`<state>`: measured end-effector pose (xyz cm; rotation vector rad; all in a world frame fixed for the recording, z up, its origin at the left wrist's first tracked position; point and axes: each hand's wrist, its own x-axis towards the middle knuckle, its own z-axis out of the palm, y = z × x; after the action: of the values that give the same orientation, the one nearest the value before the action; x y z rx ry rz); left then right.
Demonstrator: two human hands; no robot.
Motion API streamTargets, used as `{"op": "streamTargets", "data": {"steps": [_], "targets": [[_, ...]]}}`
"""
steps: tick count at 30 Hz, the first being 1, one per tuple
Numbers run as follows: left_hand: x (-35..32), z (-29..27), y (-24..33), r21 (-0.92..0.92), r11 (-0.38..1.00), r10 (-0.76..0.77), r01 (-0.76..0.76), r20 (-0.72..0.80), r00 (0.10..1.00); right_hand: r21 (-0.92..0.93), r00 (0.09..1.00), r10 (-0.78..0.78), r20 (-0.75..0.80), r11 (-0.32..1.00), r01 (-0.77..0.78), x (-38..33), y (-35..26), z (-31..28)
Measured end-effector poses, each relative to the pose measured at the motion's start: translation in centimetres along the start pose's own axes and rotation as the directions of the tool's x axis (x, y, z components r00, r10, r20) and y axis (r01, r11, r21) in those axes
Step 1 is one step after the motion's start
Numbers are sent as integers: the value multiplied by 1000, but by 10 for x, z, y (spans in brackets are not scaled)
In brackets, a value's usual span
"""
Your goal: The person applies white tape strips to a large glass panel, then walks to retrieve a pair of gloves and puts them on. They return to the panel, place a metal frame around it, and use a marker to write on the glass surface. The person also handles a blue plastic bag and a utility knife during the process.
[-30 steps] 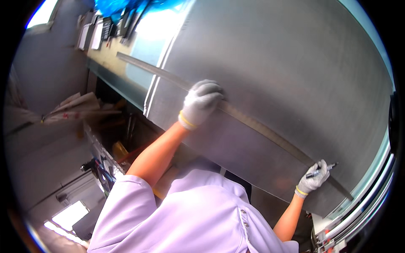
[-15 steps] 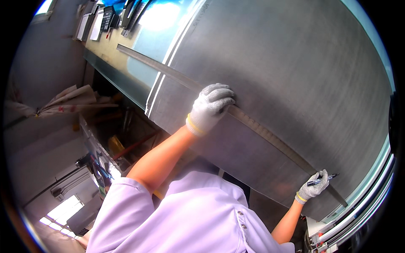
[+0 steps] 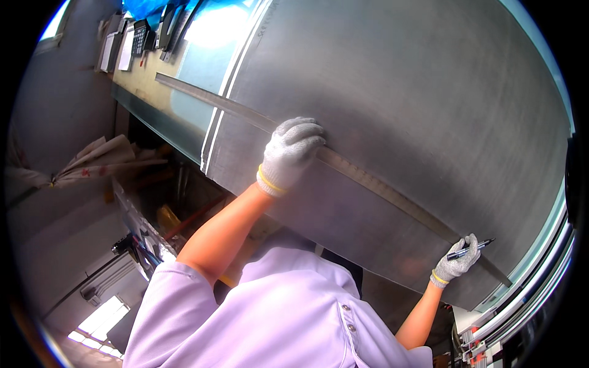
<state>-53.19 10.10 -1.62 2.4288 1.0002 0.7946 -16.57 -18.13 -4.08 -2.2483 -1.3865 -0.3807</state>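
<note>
A long metal ruler lies slantwise across a large grey metal sheet. Its far left end sticks out past the sheet's edge. In a grey-white glove, my left hand is closed over the ruler left of its middle, fingers curled across it. My right hand, gloved too, is near the ruler's right end and grips a dark marker pen. The pen points up to the right, and its tip seems clear of the sheet. Whether the right hand also touches the ruler is hard to tell.
A calculator, papers and dark tools sit at the bench's far left, beside a blue plastic bag. Pale metal rails edge the right side. Below the bench at left hangs a tied cloth bundle.
My view has shifted and turned slightly, so sheet and ruler appear moved a little. Both hands keep their holds, the left on the ruler and the right on the marker pen.
</note>
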Motion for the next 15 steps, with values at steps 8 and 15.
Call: {"op": "streamTargets", "data": {"steps": [8, 15], "targets": [[0, 0, 4, 44, 999, -22, 22, -5, 1000, -5, 1000, -1, 7, 1000, 1, 2, -4, 0], [4, -1, 5, 33, 999, -6, 6, 12, 1000, 35, 999, 46, -15, 998, -46, 9, -13, 1]]}}
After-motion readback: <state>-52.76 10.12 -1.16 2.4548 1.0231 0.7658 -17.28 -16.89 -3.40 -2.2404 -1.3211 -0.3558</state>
